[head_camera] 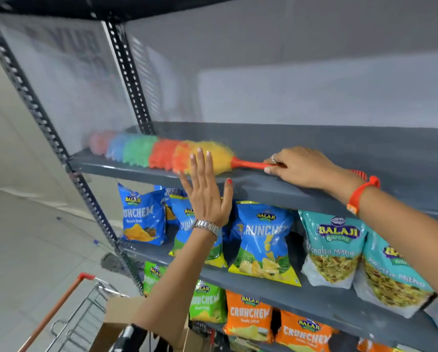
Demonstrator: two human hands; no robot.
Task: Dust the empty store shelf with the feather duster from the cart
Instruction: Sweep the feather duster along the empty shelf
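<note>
Two hands up | right hand point(298, 166) clamps feather duster point(162, 154) handle, head lying on empty shelf point(314, 146) | left hand point(207, 191) splayed, holding nothing | risk: overshoot at left end drops duster off shelf edge onto snack bags point(261, 240).

Rainbow-banded duster point(162, 154), orange handle; grey shelf point(314, 148); far tip blurred, perhaps pink.

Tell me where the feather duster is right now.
In the head view, the feather duster lies along the left end of the empty grey shelf, its red handle held by the right hand, above the blue snack bags.
</note>
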